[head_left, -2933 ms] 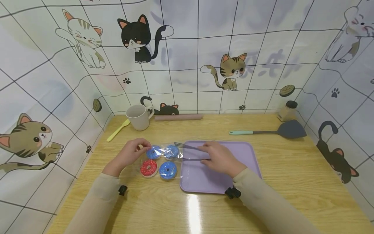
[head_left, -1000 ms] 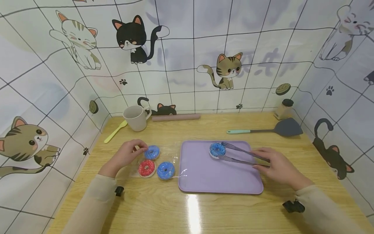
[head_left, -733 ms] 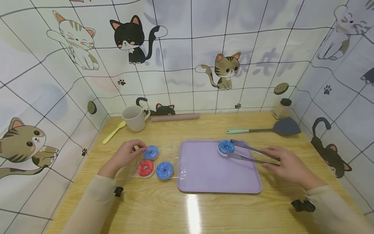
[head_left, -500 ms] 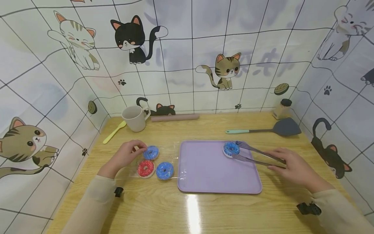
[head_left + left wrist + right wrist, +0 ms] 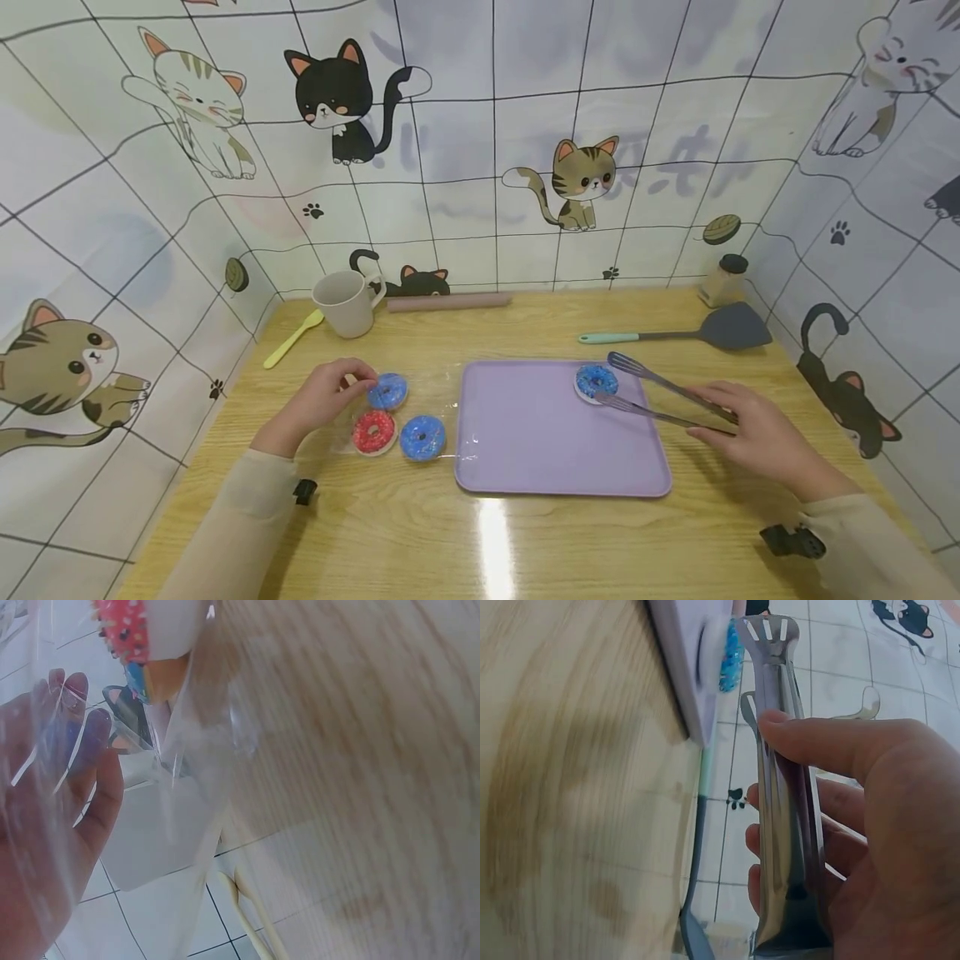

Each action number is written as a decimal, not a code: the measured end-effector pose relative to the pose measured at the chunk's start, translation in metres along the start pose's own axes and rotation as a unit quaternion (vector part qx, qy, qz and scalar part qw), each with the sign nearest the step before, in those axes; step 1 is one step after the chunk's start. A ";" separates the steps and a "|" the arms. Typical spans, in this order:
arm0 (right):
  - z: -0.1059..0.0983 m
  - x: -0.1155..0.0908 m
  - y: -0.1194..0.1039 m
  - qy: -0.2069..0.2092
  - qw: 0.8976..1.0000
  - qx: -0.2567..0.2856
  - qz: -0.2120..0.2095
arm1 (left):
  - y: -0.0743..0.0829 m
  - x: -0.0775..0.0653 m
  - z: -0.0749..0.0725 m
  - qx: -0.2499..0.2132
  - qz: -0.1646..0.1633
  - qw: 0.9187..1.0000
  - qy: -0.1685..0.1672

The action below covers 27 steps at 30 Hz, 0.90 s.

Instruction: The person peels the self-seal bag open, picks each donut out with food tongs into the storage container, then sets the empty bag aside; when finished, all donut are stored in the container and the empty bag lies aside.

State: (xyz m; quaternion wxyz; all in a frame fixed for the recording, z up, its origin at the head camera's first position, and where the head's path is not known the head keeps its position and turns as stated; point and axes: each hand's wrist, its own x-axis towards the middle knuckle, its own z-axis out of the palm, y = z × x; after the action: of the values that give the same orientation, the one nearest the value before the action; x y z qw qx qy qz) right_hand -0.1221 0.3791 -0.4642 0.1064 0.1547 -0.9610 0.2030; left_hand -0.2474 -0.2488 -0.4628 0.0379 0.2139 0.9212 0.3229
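Head: right hand (image 5: 765,435) reaches in from four o'clock, gripping tongs (image 5: 667,386) beside the blue donut (image 5: 597,372) at one o'clock on the tray (image 5: 547,450). Left wrist: left hand (image 5: 56,817), at nine, pinches clear film (image 5: 176,757) (blurry here). Right wrist: thumb (image 5: 825,737) presses tongs, fingers (image 5: 754,840) curled behind.

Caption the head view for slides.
Right hand holds tongs open by a blue donut on a purple tray; left hand holds clear plastic wrapping.

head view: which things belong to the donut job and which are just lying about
In the job:
tongs, in the right hand
clear plastic, in the left hand
red donut
three blue donuts
purple tray

Lying about:
mug
yellow spoon
pinkish rod
spatula
jar
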 end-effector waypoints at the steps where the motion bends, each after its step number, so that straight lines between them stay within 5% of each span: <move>1: 0.001 0.000 -0.002 0.001 1.000 0.003 -0.002 | -0.001 0.000 0.000 0.000 0.000 1.000 0.001; 11: 0.016 0.020 -0.039 0.023 0.997 0.011 -0.068 | 0.000 -0.001 0.000 -0.001 0.000 1.000 0.004; 27: 0.061 0.073 -0.095 -0.013 0.987 0.023 -0.157 | 0.008 -0.001 -0.004 -0.007 -0.016 1.000 -0.003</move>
State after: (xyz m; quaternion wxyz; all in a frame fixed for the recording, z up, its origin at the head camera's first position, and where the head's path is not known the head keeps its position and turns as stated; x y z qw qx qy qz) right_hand -0.1664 0.2521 -0.4653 0.1213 0.3088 -0.9211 0.2040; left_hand -0.2444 -0.2454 -0.4548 0.0471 0.1999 0.9219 0.3284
